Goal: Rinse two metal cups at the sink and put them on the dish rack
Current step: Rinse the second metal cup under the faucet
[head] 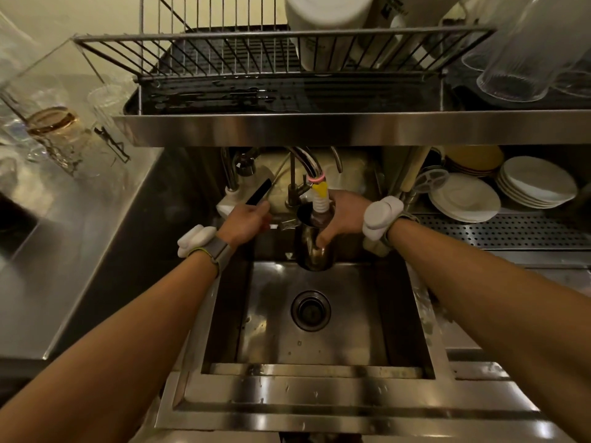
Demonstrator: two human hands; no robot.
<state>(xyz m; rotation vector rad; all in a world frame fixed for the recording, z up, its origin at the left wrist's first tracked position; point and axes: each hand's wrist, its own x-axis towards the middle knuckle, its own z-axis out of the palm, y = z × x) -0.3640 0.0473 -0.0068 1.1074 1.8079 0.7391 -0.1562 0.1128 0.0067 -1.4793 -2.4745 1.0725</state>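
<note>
Item: cup (311,247), metal, dark and reflective. It is upright over the back edge of the sink (351,330), with its mouth right under the tap (308,163). The tap's white ribbed nozzle (319,204) dips into it.

Your right grip (343,215): wrapped round the cup, fingers curled across the near wall.

Your left grip (246,220): closed on the near end of the black lever (259,192), just left of the tap.

Writing: black print on a white tub (326,24) in the rack (224,52), too blurred to read. No brand is legible anywhere.

Edges and room:
- The sink is a deep steel basin with a drain (311,310) at centre and bare floor around it.
- A steel shelf (351,127) juts out above the tap and carries the rack.
- The rack's left part is bare wire. The tubs fill its right end.
- Clear glasses (518,65) stand mouth-down just beside the rack on the right.

Surroundings:
- Right of the sink, white plates (463,199) are stacked under the shelf behind a perforated tray (511,231).
- Left of the sink, a steel worktop (80,235) carries glass jars (52,126) at its far end.
- The light is dim and yellowish. Water spots show on the sink's front rim.
</note>
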